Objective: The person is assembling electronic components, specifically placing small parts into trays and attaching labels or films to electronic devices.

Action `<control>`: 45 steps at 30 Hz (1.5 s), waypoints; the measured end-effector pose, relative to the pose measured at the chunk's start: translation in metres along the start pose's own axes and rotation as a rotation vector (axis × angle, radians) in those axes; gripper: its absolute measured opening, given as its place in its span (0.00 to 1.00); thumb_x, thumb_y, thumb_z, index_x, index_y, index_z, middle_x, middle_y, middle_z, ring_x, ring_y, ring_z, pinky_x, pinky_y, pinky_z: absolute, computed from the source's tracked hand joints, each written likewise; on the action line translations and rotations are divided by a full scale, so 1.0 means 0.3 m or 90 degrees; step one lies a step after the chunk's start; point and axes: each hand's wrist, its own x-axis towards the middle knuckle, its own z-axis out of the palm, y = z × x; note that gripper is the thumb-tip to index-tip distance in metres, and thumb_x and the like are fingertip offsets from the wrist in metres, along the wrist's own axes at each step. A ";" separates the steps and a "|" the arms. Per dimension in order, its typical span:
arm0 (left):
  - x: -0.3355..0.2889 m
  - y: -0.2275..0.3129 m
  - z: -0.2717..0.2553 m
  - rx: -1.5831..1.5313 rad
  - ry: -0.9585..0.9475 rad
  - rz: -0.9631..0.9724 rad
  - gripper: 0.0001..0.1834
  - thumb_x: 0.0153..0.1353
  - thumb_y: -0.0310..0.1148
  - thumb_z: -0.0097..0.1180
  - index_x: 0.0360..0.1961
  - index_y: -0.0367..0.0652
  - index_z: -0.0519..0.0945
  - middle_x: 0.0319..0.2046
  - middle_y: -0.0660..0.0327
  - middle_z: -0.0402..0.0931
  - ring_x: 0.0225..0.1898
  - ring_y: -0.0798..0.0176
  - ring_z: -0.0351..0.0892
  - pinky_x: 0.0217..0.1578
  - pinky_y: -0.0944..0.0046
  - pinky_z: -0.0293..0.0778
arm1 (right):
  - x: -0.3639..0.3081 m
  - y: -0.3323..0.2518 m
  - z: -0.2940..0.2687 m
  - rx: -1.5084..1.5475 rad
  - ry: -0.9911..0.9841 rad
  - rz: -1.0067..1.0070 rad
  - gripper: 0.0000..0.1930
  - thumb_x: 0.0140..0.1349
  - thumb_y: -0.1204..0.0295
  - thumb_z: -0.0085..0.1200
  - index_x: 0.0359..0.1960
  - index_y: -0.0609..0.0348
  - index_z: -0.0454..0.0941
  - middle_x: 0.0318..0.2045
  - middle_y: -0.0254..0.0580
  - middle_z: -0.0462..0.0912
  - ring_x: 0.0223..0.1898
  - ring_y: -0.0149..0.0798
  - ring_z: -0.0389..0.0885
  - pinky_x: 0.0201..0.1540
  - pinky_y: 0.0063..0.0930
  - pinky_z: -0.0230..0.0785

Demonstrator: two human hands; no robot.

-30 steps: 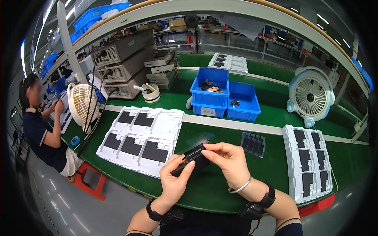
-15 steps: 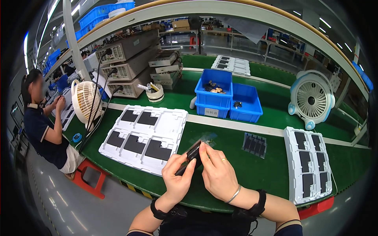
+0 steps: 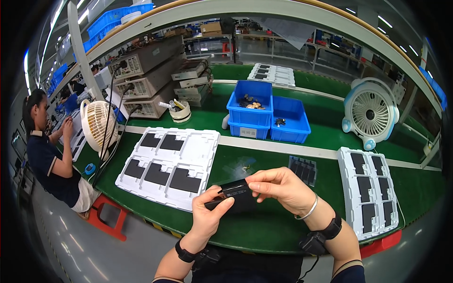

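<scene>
Left bare hand (image 3: 210, 218) is clamped on a flat, black, rectangular part (image 3: 234, 194), thumb on the near face, fingers behind. Right bare hand (image 3: 283, 188), silver bangle at the wrist, has thumb and forefinger pinched at the part's far right corner; can't tell if they grip the part itself or something thin along its edge. Hands apart, part spanning between them, held tilted above the green bench top (image 3: 278, 231).

Just beyond it: crumpled clear film (image 3: 239, 167) on the bench. Right of that, behind the right hand, a clear sheet with dark strips (image 3: 302, 170).

Left: white moulded plastic tray (image 3: 200, 147), five black notched pieces seated, two far row, three near. Right: stack of similar white trays (image 3: 347, 193), six black pieces in the top one.

Farther back: stacked blue plastic bins (image 3: 249, 115), small parts in the upper; another blue bin (image 3: 289, 135) beside them; white-and-blue fan (image 3: 370, 114) to the right.
</scene>
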 end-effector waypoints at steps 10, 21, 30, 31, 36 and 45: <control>-0.003 -0.005 -0.012 -0.004 -0.009 0.030 0.08 0.50 0.20 0.62 0.34 0.31 0.79 0.27 0.64 0.72 0.28 0.75 0.69 0.28 0.75 0.64 | 0.019 0.053 -0.026 0.110 -0.047 0.054 0.11 0.58 0.71 0.58 0.41 0.62 0.79 0.30 0.32 0.78 0.31 0.24 0.76 0.35 0.18 0.74; 0.002 0.011 0.003 0.211 0.013 0.138 0.13 0.49 0.19 0.62 0.38 0.34 0.79 0.27 0.62 0.74 0.26 0.74 0.70 0.25 0.75 0.65 | 0.019 0.072 0.050 -0.366 0.136 -0.324 0.08 0.47 0.74 0.66 0.24 0.62 0.77 0.26 0.34 0.77 0.27 0.26 0.76 0.30 0.18 0.71; -0.004 0.015 0.019 0.339 -0.004 0.192 0.17 0.48 0.18 0.60 0.42 0.37 0.81 0.25 0.61 0.76 0.26 0.72 0.74 0.25 0.74 0.69 | 0.023 0.117 0.114 -0.427 0.209 -0.383 0.07 0.46 0.76 0.64 0.27 0.64 0.80 0.24 0.39 0.79 0.25 0.31 0.80 0.29 0.20 0.74; -0.003 0.015 0.019 0.342 -0.004 0.197 0.17 0.48 0.18 0.60 0.42 0.37 0.81 0.26 0.60 0.77 0.25 0.72 0.74 0.25 0.73 0.69 | 0.023 0.118 0.111 -0.416 0.201 -0.387 0.06 0.47 0.78 0.63 0.27 0.64 0.80 0.24 0.40 0.79 0.25 0.31 0.80 0.29 0.20 0.75; -0.001 0.025 0.023 0.367 -0.002 0.175 0.16 0.48 0.18 0.60 0.41 0.37 0.81 0.26 0.60 0.77 0.25 0.71 0.74 0.25 0.73 0.70 | 0.021 0.113 0.103 -0.399 0.184 -0.356 0.04 0.47 0.81 0.60 0.27 0.66 0.80 0.25 0.41 0.79 0.26 0.31 0.80 0.31 0.20 0.75; -0.004 0.019 0.027 0.340 0.011 0.188 0.14 0.48 0.19 0.62 0.39 0.36 0.81 0.26 0.59 0.78 0.24 0.72 0.75 0.24 0.75 0.69 | 0.023 0.122 0.108 -0.368 0.191 -0.344 0.04 0.49 0.81 0.58 0.27 0.66 0.79 0.25 0.39 0.78 0.26 0.28 0.78 0.30 0.19 0.73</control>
